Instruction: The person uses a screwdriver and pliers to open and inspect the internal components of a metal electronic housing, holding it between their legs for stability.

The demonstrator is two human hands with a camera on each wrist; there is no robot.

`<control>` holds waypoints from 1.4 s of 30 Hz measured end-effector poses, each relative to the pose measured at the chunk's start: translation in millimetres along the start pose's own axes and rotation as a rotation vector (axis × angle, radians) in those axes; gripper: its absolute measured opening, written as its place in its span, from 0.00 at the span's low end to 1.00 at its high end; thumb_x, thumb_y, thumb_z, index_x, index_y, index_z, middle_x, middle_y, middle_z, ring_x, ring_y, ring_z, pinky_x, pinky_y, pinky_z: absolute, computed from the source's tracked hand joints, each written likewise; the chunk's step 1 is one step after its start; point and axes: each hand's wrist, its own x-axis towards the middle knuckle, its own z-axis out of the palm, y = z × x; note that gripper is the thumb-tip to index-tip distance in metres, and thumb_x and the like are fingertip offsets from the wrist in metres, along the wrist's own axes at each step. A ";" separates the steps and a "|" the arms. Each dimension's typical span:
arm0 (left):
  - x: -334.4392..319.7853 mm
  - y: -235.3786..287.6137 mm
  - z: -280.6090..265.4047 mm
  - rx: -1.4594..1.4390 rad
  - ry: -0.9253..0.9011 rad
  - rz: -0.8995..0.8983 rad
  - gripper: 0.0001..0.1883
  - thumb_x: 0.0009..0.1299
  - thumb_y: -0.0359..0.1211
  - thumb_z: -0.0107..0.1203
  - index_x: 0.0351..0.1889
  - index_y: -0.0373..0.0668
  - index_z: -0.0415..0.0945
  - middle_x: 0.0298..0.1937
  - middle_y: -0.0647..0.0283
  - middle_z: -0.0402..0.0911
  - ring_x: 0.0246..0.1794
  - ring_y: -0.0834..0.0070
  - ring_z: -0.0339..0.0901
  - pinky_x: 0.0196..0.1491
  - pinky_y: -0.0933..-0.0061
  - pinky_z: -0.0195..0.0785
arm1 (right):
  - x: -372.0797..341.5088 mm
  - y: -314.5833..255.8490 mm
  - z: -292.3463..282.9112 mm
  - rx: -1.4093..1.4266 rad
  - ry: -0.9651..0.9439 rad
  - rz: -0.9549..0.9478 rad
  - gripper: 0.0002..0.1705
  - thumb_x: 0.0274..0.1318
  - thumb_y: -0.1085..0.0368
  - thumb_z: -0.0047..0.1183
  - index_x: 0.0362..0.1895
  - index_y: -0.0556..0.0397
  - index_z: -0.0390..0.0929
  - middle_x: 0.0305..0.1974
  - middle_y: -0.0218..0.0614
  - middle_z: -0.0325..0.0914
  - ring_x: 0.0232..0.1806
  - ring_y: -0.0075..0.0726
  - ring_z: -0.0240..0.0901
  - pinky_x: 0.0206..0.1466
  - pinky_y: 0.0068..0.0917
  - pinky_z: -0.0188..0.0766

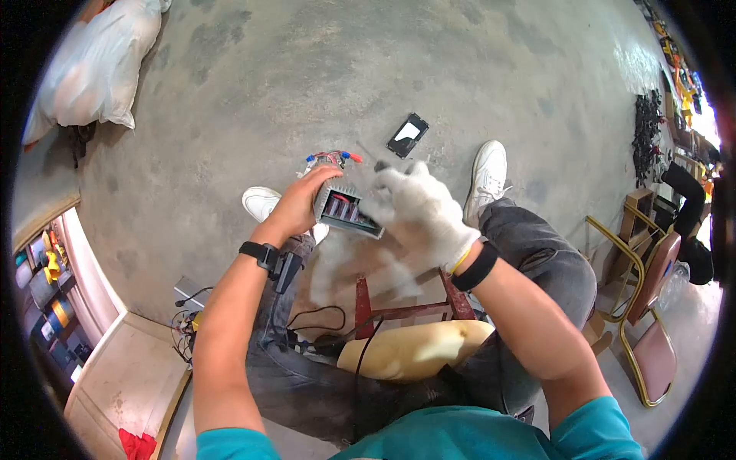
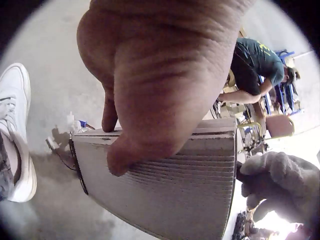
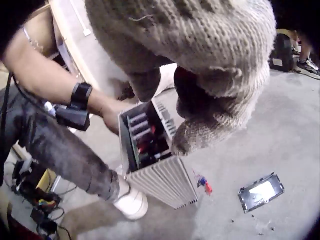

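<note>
A grey finned metal housing (image 1: 349,211) with one end open shows circuit parts (image 3: 142,132) inside, and wires with red and blue connectors (image 1: 333,158) come out of its far end. My bare left hand (image 1: 299,203) grips it by the side, the thumb lying along the fins in the left wrist view. Beside the open end is my right hand (image 1: 425,207) in a white knitted glove, its fingers curled round a dark handle-like thing (image 3: 185,90). The glove hides most of that thing, and I cannot tell its kind.
A black end cover (image 1: 408,136) with a white label lies on the floor ahead, between white shoes. Below the hands stands a red-legged stool (image 1: 414,310) beside a yellowish foam piece (image 1: 414,349). Chairs (image 1: 648,353) stand right; a white bag (image 1: 100,69) is far left. Another person (image 2: 260,65) sits in the background.
</note>
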 end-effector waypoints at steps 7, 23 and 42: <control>3.5 2.6 -7.9 0.111 -0.185 0.027 0.42 0.48 0.07 0.57 0.64 0.46 0.73 0.70 0.55 0.73 0.73 0.53 0.68 0.71 0.59 0.66 | -6.4 -2.0 28.8 -0.077 -0.165 0.126 0.27 0.53 0.48 0.70 0.48 0.51 0.77 0.45 0.62 0.73 0.39 0.66 0.81 0.44 0.51 0.81; -35.7 -32.5 3.4 -0.356 0.185 -0.762 0.33 0.69 0.34 0.67 0.69 0.30 0.68 0.61 0.46 0.80 0.62 0.58 0.79 0.63 0.63 0.73 | 0.4 -12.3 59.9 -0.092 -0.022 0.221 0.23 0.68 0.45 0.56 0.46 0.53 0.79 0.42 0.59 0.80 0.40 0.63 0.84 0.43 0.51 0.80; -50.2 48.8 63.7 -0.224 0.536 -0.491 0.29 0.72 0.34 0.63 0.71 0.37 0.70 0.54 0.46 0.86 0.55 0.56 0.85 0.58 0.62 0.75 | 5.9 -3.2 65.9 0.358 -0.175 0.379 0.36 0.66 0.36 0.53 0.45 0.62 0.78 0.40 0.61 0.84 0.50 0.63 0.83 0.52 0.47 0.77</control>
